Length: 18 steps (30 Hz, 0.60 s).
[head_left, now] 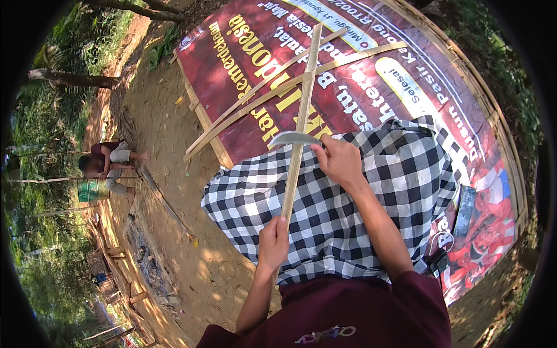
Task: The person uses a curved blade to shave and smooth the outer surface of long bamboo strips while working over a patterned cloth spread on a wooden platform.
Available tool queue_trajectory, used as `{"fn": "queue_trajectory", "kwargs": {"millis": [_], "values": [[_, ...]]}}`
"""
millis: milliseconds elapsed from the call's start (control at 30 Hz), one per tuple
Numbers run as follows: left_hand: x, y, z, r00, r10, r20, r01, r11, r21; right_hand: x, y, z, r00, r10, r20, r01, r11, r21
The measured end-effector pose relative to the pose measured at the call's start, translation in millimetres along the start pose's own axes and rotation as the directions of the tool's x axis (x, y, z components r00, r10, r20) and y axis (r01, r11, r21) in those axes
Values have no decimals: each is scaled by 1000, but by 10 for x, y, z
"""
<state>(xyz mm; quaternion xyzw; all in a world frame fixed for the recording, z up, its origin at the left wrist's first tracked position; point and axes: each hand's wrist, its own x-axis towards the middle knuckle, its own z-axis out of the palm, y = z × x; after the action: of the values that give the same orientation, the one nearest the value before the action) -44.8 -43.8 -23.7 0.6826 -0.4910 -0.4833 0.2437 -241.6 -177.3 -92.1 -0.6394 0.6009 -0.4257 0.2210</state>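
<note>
My left hand (272, 246) is closed around the near end of a long split bamboo strip (307, 95), which points up and away from me. A curved knife (288, 138) is gripped in my right hand (342, 162); the fist hides its handle. The blade lies across the strip around mid-length, and appears to touch it. Below both hands, a black-and-white checkered cloth (371, 214) covers my lap. Beyond it, the held strip passes over loose bamboo strips (243, 111) that rest on a printed dark-red banner (212, 72).
Bamboo edging (200, 113) borders the banner. A dark flat block (465, 210) sits on it at the right. On bare earth at the left, another person (110, 161) sits beside a green container (91, 190). A long stick (165, 203) lies on the ground.
</note>
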Motion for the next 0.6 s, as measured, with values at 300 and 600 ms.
{"fn": "queue_trajectory", "kwargs": {"millis": [300, 600], "values": [[16, -92, -50, 990, -136, 49, 141, 983, -119, -109, -72, 27, 936, -155, 317, 155, 988, 25], [-221, -210, -127, 986, -165, 35, 166, 986, -23, -26, 158, 171, 993, 97, 67, -105, 985, 140]]}}
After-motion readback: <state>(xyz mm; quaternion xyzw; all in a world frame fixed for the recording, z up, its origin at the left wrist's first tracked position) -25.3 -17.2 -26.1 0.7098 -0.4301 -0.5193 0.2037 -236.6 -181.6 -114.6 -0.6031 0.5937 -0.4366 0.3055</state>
